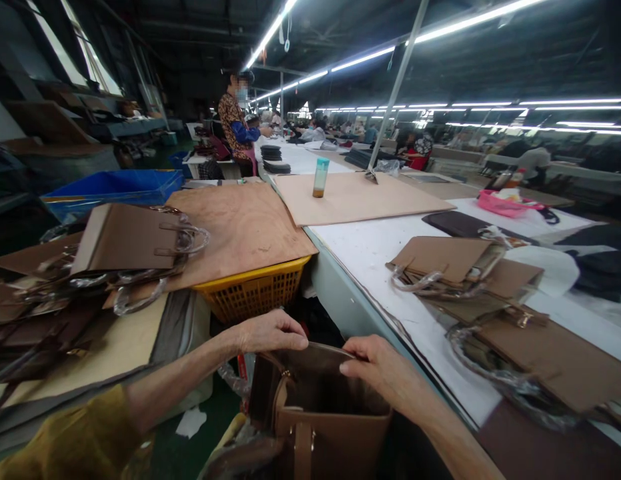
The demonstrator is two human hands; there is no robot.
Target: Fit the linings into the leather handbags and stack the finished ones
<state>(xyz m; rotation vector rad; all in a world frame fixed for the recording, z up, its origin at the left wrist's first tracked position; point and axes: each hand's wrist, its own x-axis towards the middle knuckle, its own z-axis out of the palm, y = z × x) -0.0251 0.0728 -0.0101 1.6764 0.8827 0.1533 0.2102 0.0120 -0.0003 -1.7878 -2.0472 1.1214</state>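
A brown handbag stands open at the top in front of me, low at the bottom of the view, its dark lining showing. My left hand is closed with its fingertips on the far left of the bag's top rim. On the far right of the same rim, my right hand grips the edge between thumb and fingers. A plastic-wrapped handle hangs at the bag's left side. The underside of the bag is out of view.
Brown handbags are piled on the left; more handbags lie on the white table. A yellow basket sits under a brown board. A bottle and blue bin are farther off. A person stands beyond.
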